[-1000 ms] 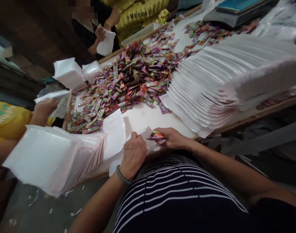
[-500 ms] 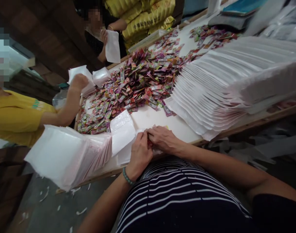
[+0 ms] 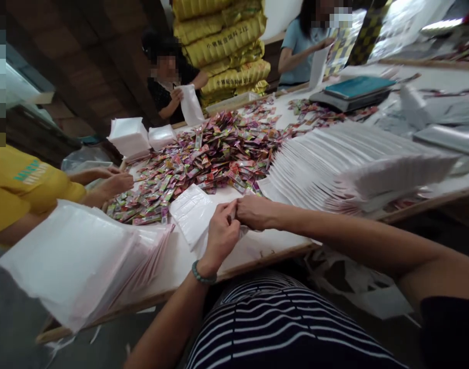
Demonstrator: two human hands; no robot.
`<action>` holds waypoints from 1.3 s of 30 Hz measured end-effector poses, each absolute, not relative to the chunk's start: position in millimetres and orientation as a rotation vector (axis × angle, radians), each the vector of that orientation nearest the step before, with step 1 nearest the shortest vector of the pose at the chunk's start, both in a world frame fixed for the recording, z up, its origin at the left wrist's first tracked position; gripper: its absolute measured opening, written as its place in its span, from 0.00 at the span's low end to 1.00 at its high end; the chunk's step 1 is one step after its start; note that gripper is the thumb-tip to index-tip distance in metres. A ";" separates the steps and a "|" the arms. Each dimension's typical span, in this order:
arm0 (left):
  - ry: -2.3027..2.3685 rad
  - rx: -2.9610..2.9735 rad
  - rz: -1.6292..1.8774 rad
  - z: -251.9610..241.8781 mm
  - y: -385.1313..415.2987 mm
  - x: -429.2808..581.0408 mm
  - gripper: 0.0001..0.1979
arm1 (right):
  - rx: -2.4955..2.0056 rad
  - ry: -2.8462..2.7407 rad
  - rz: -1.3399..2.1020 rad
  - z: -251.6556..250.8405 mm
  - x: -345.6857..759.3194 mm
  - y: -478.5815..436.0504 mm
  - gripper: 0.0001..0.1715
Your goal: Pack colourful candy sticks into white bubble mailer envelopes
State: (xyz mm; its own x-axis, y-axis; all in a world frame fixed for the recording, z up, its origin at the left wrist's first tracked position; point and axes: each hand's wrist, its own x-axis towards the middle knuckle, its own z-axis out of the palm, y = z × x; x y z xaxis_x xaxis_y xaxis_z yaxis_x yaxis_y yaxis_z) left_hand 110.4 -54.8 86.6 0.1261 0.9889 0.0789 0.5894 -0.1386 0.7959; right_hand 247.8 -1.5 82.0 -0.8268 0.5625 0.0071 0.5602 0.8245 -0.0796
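Observation:
My left hand [image 3: 222, 237] and my right hand [image 3: 254, 211] meet at the table's near edge, both closed on the mouth of a white pouch [image 3: 242, 241] that lies under them. The small sachets my right hand held a moment ago are out of sight. A flat white pouch [image 3: 192, 211] lies just left of my left hand. Beyond it spreads a big heap of colourful sachets [image 3: 219, 154]. A fanned stack of white pouches [image 3: 345, 169] rises at my right, and another fanned stack [image 3: 80, 256] overhangs the table edge at my left.
A person in yellow [image 3: 30, 189] reaches into the heap from the left. Two other people [image 3: 172, 87] work at the far side, each with a white pouch. A scale with a blue top [image 3: 349, 92] sits far right. Yellow sacks [image 3: 222, 46] are stacked behind.
My right hand brought a bunch of sachets to the pouch and they went out of sight. My view has tilted up, showing more of the far side.

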 end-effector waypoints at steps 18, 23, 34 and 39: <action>1.311 1.348 1.291 96.2 -60.5 58.9 0.24 | -0.533 -2.914 0.348 198.1 215.1 -10.9 0.06; 1.397 1.477 1.232 112.8 -62.5 57.9 0.27 | -0.559 -2.988 0.087 169.9 232.9 -25.7 0.12; 1.249 1.484 1.188 97.6 -66.1 41.2 0.36 | -0.630 -2.767 0.016 149.0 267.5 -29.9 0.17; 0.961 1.642 0.827 58.7 -19.7 19.0 0.58 | -0.894 -2.304 0.011 108.2 267.5 -61.2 0.11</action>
State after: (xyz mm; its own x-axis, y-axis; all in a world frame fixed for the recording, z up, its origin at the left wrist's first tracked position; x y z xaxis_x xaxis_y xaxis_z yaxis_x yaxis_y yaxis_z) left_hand 19.0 -19.7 58.7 0.4462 0.8928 0.0622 0.1942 -0.1645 0.9671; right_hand 267.5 -61.2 108.2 -0.5505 0.6040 0.5764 0.5986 0.7668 -0.2317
